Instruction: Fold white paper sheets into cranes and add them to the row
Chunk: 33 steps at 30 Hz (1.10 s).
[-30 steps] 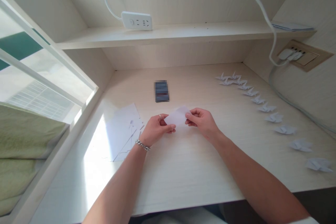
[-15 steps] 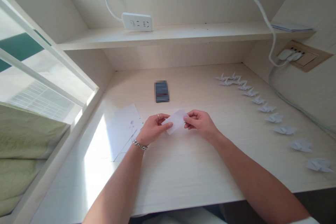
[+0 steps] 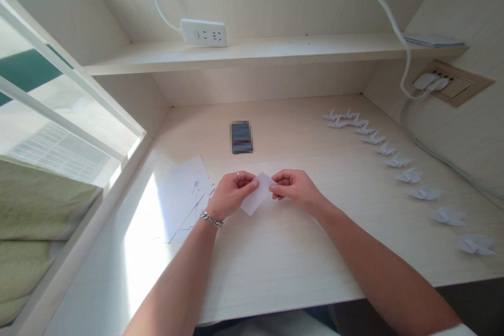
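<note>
A small white piece of paper is held up between my hands over the desk, one corner pointing toward me. My left hand, with a ring and a chain bracelet, pinches its left side between thumb and fingers. On the right edge, my right hand grips the paper with thumb and forefinger. Whether the paper is folded I cannot tell. To the left lie larger white sheets with small scraps on them. Along the right side of the desk runs a curved row of several folded paper cranes.
A dark, blurred-out rectangular object lies behind my hands. Above the desk, a shelf carries a white power strip. White plugs and a cable hang at the right wall socket. A slanted white frame borders the left.
The paper has turned so that its lower corner points further down toward me. My right hand has shifted slightly left and down along its edge.
</note>
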Tool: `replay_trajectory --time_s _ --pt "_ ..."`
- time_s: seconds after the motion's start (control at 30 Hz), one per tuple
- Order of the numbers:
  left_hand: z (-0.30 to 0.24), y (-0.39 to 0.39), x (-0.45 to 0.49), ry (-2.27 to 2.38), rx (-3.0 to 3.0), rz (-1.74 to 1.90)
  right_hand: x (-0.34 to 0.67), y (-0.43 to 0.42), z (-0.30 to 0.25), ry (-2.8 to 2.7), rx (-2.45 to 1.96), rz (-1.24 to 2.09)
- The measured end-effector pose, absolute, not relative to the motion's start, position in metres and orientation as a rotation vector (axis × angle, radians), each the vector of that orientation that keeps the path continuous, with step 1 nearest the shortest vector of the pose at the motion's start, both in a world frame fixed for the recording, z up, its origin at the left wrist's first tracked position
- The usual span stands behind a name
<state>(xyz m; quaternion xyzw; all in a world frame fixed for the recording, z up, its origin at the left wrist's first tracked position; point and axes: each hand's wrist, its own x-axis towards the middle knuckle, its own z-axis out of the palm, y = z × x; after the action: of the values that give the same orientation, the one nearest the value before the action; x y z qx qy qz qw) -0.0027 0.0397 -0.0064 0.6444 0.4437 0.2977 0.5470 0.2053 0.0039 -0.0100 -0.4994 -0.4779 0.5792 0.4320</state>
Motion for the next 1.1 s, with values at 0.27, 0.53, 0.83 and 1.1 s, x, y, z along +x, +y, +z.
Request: replay_trajectory --time_s 0.27,0.53,0.83,1.1 --pt "-0.006 0.037 0.002 0.989 1.428 0.735 0.205 0.003 -0.009 -1.182 -1.241 1.462" --pt "0.002 0.032 0.004 1.001 1.330 0.778 0.203 0.001 -0.005 -1.057 -1.182 1.501" --pt "0.006 0.030 0.003 1.003 1.338 0.822 0.204 0.001 -0.006 -1.001 -1.080 1.564" --pt "0.006 0.030 0.003 0.986 1.427 0.849 0.204 0.001 -0.003 -0.938 -1.034 1.619"
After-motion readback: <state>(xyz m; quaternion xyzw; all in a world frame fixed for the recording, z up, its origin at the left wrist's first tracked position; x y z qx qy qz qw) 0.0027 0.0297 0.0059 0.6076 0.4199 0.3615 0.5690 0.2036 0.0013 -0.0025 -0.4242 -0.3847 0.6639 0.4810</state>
